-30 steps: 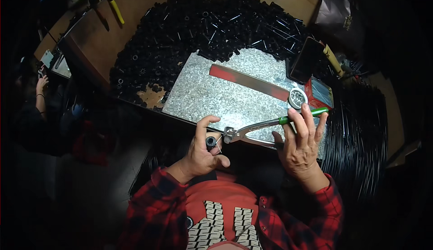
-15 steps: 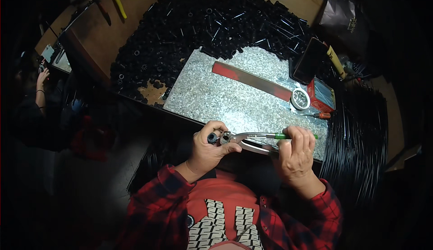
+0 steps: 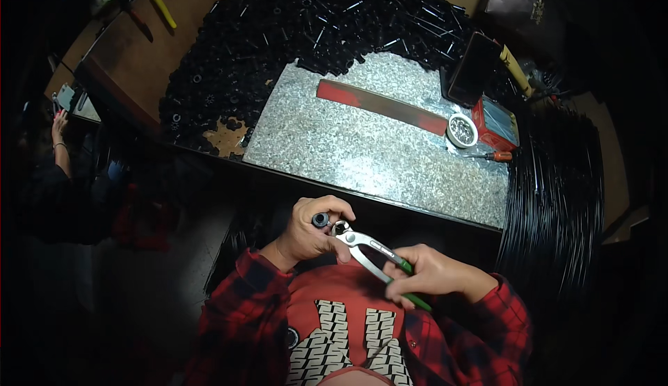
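My left hand [image 3: 303, 238] is closed around a small black tubular part [image 3: 320, 220], whose round end with a hole faces up between the fingers. My right hand [image 3: 437, 272] grips the green handles of a pair of metal pincers [image 3: 358, 240]. The handles stand spread apart. The pincers' jaws are beside the black part, close to my left fingers and thumb; what lies between the jaws is too small to make out. Both hands are in front of my body, below the near edge of the speckled stone slab [image 3: 348, 139].
Behind the slab rises a heap of black parts [image 3: 257, 52]. On the slab lie a red-brown bar [image 3: 383, 104], a small white bowl [image 3: 462, 130] and a screwdriver [image 3: 499, 156]. A phone [image 3: 473, 69] leans near a red box [image 3: 495, 125]. Black rods [image 3: 553, 198] hang right; a co-worker's hand [image 3: 60, 125] shows left.
My right hand has moved down and toward my body, swinging the pincers' handles to slope downward and spreading them. My left hand still holds the black part. The view has shifted slightly.
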`<control>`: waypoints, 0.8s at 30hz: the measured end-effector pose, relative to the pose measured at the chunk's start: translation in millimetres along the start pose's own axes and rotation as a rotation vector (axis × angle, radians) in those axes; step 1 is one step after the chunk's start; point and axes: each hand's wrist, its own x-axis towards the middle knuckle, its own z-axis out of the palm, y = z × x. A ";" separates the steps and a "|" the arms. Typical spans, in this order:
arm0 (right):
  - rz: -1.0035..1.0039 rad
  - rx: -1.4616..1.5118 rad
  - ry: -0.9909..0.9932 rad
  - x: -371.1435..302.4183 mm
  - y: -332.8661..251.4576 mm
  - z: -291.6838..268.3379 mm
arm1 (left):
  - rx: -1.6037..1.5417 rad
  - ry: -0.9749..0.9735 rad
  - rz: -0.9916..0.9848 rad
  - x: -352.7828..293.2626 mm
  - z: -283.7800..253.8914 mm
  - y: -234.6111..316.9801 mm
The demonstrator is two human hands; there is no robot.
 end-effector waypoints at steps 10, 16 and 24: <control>-0.786 -1.015 0.674 -3.1 10.8 0.4 | 0.129 0.038 0.026 2.3 -4.7 5.2; 0.133 0.047 -0.082 -15.0 10.6 -11.3 | -0.039 -0.203 0.075 5.9 -5.8 7.5; -0.538 -1.178 0.603 -5.8 17.7 -2.9 | 0.049 -0.101 0.134 9.1 2.3 5.9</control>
